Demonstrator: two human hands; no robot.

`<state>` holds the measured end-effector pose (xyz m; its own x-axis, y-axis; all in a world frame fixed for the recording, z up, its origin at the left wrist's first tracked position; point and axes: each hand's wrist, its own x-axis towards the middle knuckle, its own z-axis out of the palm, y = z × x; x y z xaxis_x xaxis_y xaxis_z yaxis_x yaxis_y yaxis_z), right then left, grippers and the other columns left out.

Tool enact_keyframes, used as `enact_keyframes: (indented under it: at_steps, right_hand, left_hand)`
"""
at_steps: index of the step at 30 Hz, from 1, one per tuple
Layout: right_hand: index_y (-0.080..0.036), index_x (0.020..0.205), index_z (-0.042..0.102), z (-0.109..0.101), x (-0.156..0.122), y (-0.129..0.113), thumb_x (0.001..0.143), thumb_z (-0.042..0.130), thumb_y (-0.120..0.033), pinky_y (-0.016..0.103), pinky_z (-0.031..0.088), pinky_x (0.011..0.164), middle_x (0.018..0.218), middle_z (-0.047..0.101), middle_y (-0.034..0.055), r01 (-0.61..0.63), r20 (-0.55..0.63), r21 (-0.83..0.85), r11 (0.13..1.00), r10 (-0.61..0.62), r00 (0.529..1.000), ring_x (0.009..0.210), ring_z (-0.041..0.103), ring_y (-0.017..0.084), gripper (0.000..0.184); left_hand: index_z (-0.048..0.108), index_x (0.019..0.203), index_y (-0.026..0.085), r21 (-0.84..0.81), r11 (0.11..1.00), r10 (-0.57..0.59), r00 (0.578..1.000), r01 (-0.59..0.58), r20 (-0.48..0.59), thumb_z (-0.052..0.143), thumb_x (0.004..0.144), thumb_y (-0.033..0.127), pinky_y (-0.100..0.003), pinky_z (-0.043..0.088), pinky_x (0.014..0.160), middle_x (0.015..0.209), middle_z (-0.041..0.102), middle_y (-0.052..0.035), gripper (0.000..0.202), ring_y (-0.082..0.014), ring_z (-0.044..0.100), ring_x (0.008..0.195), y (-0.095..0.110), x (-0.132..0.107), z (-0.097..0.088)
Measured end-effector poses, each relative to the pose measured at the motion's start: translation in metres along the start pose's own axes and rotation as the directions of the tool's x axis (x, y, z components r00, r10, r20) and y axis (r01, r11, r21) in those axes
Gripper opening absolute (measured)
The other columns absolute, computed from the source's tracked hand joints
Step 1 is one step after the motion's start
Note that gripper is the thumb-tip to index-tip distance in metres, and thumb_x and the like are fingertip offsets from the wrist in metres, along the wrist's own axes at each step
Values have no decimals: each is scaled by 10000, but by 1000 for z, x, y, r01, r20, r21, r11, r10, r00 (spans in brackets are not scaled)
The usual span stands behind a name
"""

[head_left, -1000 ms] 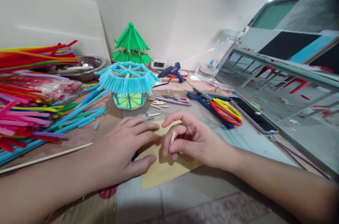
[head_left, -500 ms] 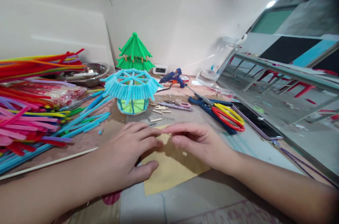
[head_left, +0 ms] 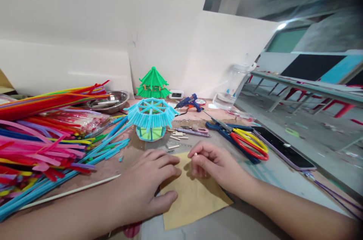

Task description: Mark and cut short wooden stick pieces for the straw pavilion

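My right hand (head_left: 208, 162) pinches a short wooden stick (head_left: 195, 154) between thumb and fingertips; only its pale end shows. Below it lies a tan sheet (head_left: 190, 202) that looks like sandpaper. My left hand (head_left: 155, 177) rests palm down on the sheet's left edge, fingers spread and holding nothing. Several cut wooden pieces (head_left: 178, 134) lie just beyond the sheet near a clear ruler (head_left: 184, 144). Behind my left hand stands a pavilion model with a light-blue pipe-cleaner roof (head_left: 151, 113), and farther back a green pipe-cleaner roof (head_left: 153, 83).
Bundles of coloured pipe cleaners (head_left: 42, 145) fill the left side, with a metal bowl (head_left: 113, 106) behind. A long wooden skewer (head_left: 82, 188) lies by my left forearm. At right are scissors (head_left: 249, 143), a phone (head_left: 283, 147), a glue gun (head_left: 190, 102) and a clear jug (head_left: 231, 85).
My right hand has drawn back from my left fingers and curled, and the stick end now shows in its pinch. My left hand keeps its pose. The view has tilted up and left.
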<state>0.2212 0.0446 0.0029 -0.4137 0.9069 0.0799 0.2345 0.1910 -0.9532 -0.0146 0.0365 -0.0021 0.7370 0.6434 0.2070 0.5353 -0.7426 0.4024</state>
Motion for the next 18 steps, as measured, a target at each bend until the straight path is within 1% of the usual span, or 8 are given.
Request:
enact_keyframes:
  at_steps: [1,3,6,8,10,12,15,18]
  right_hand:
    - [-181,883,598,-2,0,-1,942,545,-346,230,450,568,673,656,4,35,-17,-102,994,-37,999,600,602,127,183]
    - [-177,870,650,-5,1,-3,929,548,-279,248,463,645,756,674,22,110,-27,-294,949,-123,992,707,620,146,155]
    - [-179,920,671,-10,5,-1,936,524,-221,255,465,697,843,696,32,145,-9,-447,883,-167,986,772,627,156,154]
    - [-176,924,661,-13,7,2,937,523,-193,245,456,676,827,690,27,143,1,-501,854,-164,986,745,618,150,140]
    - [-174,895,647,-13,7,4,936,530,-175,237,441,660,804,677,22,172,25,-543,822,-189,982,727,605,145,124]
    - [-174,866,642,-12,5,4,937,548,-180,236,431,668,793,663,21,252,93,-560,789,-242,966,729,593,143,118]
    - [-173,868,643,-6,-1,1,940,575,-195,240,423,701,813,645,25,381,227,-552,742,-306,924,753,580,141,101]
    - [-165,882,633,-1,-5,-2,938,582,-183,241,413,699,823,631,31,414,278,-576,705,-307,910,756,565,142,78]
  left_hand:
    - [623,1178,276,1,1000,-1,1000,1,1,635,823,316,-455,395,1042,1359,579,-1,357,-261,476,1237,0,0,0]
    - [619,1191,273,9,1000,6,1000,-6,7,627,834,321,-468,390,1044,1364,578,-3,360,-266,471,1243,0,-1,-1]
    - [621,1182,269,17,1000,14,1000,-14,7,617,842,323,-481,388,1042,1369,575,0,345,-274,456,1255,0,-1,0]
    - [622,1168,268,15,1000,12,1000,-12,0,621,835,321,-480,388,1041,1370,574,2,337,-275,452,1257,-1,-1,1]
    - [619,1167,271,14,1000,10,1000,-10,-7,627,830,323,-480,388,1042,1368,575,3,341,-275,451,1259,-1,0,2]
    - [614,1180,275,17,1000,13,1000,-13,-8,630,829,326,-483,387,1042,1368,575,0,356,-278,452,1261,-1,0,2]
    - [623,1172,273,19,1000,12,1000,-12,-4,630,830,327,-483,385,1045,1373,575,-2,345,-279,460,1258,-1,0,1]
    - [643,1123,262,23,1000,11,1000,-11,3,626,834,331,-468,386,1048,1376,574,0,298,-275,466,1252,0,0,0]
